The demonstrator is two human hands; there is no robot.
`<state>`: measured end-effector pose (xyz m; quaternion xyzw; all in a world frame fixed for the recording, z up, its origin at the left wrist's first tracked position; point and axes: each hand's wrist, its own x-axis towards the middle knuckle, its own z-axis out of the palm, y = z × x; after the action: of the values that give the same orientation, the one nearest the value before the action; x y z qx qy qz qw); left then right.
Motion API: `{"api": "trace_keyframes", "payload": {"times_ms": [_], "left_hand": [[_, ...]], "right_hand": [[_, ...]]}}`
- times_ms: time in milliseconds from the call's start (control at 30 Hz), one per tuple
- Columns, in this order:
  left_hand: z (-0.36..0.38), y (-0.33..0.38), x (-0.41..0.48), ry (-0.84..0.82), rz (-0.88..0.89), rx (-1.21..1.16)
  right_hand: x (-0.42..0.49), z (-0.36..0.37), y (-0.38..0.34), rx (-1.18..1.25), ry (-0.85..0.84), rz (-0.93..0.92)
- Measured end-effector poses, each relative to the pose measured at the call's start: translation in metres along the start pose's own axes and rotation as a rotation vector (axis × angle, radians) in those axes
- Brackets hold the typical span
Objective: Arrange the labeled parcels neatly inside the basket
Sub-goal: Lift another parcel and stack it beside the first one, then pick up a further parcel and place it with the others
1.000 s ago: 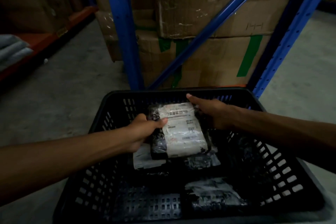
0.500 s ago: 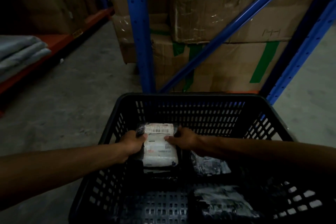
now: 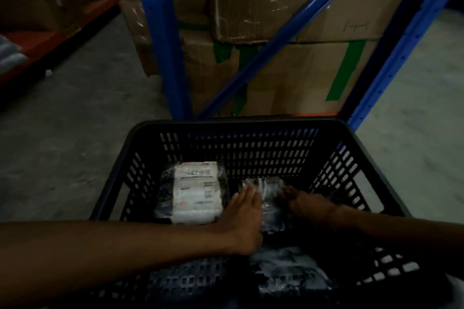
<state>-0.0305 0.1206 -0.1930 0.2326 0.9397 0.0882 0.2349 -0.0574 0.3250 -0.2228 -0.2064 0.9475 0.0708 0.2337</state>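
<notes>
Labeled parcel (image 3: 197, 192) lies flat at the basket's (image 3: 241, 124) back left. Just right of it, left hand (image 3: 242, 211), fingers flat, and right hand (image 3: 305, 202), grip hidden, flank a shiny parcel (image 3: 270, 193), its long side pointing away from them.

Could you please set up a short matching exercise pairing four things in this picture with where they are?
Things:
1. parcel with white label
2. shiny dark parcel
3. crumpled parcel
4. cardboard boxes

Places:
A. between the left hand and right hand
B. behind the blue rack, beyond the basket
C. far left part of the basket floor
D. near part of the basket, closest to the person

Pairs: 1-C, 2-A, 3-D, 4-B
</notes>
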Motion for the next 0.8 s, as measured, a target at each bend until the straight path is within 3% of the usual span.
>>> {"api": "trace_keyframes", "payload": {"times_ms": [100, 133, 167, 233, 333, 533, 667, 800], "left_hand": [[0.017, 0.014, 0.025, -0.051, -0.066, 0.166], [0.023, 0.017, 0.033, -0.040, -0.071, 0.208], [0.029, 0.020, 0.040, -0.047, -0.090, 0.215], [0.040, 0.026, 0.049, -0.069, -0.177, 0.157], [0.048, 0.029, 0.058, -0.084, -0.206, 0.143], [0.052, 0.015, 0.053, 0.005, -0.101, 0.175], [0.035, 0.016, 0.044, -0.058, -0.093, 0.108], [-0.001, 0.017, 0.029, 0.144, -0.044, -0.110]], "right_hand": [[-0.004, 0.007, -0.016, -0.240, 0.168, 0.028], [-0.004, 0.010, -0.019, -0.237, 0.094, 0.057], [0.003, 0.022, -0.019, -0.199, 0.176, 0.049], [0.012, 0.039, -0.021, -0.158, -0.039, 0.193], [0.017, 0.050, -0.023, -0.178, -0.008, 0.193], [0.022, 0.053, -0.030, -0.063, 0.050, 0.265], [0.016, 0.024, -0.018, -0.046, -0.022, 0.165], [-0.028, -0.067, 0.017, 0.140, 0.098, -0.044]]}}
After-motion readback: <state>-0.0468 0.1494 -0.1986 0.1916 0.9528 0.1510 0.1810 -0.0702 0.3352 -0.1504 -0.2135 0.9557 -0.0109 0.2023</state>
